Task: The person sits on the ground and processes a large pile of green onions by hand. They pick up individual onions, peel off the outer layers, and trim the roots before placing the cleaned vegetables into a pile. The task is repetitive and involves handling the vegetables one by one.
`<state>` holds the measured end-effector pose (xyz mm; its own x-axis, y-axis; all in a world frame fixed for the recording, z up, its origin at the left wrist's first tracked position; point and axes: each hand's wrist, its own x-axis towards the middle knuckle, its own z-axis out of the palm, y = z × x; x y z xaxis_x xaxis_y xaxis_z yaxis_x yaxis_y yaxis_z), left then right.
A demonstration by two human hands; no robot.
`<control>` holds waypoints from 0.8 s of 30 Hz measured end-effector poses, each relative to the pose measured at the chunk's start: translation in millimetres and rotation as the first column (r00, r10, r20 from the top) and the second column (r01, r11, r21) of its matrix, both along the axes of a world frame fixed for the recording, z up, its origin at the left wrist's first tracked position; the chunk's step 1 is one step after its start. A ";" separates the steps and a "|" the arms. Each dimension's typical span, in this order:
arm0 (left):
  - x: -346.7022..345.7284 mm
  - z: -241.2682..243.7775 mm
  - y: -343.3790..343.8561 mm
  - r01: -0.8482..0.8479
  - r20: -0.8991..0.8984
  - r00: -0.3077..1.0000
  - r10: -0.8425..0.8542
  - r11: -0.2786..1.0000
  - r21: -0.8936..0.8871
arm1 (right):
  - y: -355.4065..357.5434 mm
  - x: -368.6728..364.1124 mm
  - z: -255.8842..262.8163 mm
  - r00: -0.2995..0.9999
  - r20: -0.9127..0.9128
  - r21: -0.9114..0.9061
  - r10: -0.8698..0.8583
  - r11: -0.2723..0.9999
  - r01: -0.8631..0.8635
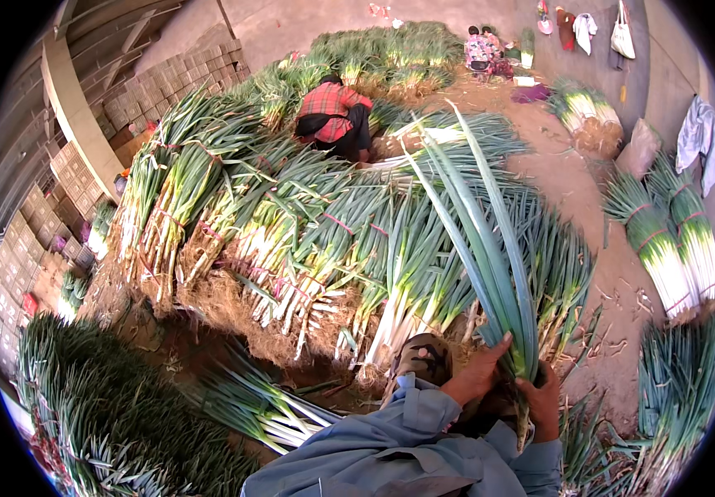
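Observation:
Both my hands grip one long green onion [499, 292], held upright before my lap with its blue-green leaves fanning up and away. My left hand [480, 374] has its fingers around the base of the leaves. Lower on the right, my right hand [541, 397] presses its thumb against the stalk, where a dry, brownish outer layer hangs down. Right in front of my knee [424, 357] lies a wide heap of green onions [357, 248], roots towards me, some bundles tied with pink bands. Several peeled white-stemmed green onions [276, 413] lie at my left side.
A person in a red plaid shirt [332, 115] squats behind the heap; other people [484, 53] sit farther back. Tied bundles [674, 242] lean by the right wall. More onions [674, 397] lie at right, and a dark green pile [109, 410] at left. Stacked cartons [171, 87] line the left side.

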<state>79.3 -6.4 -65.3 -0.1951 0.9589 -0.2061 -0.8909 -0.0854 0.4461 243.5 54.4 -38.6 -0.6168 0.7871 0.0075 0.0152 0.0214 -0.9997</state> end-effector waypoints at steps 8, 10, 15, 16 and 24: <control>-30.5 29.2 -8.3 -0.118 0.089 0.990 0.108 0.987 0.111 | -3.9 -0.6 2.7 0.992 0.095 0.071 0.088 0.993 -0.095; -31.6 32.1 -7.8 -0.112 0.057 0.993 0.106 0.987 0.112 | -4.2 -4.5 5.3 0.997 0.051 0.131 0.061 0.989 -0.067; -21.6 29.3 -1.0 -0.267 -0.249 0.940 0.234 0.957 -0.111 | -5.6 -15.8 18.0 0.998 0.044 0.183 -0.035 0.983 0.027; -18.2 30.6 0.0 -0.334 -0.356 0.899 0.256 0.926 -0.177 | -5.3 -17.4 21.6 0.998 0.048 0.226 -0.042 0.974 0.030; -0.1 28.6 -13.2 -0.149 -0.403 0.914 0.045 0.962 -0.230 | -1.9 -24.1 20.4 0.987 0.144 0.350 -0.072 0.937 0.017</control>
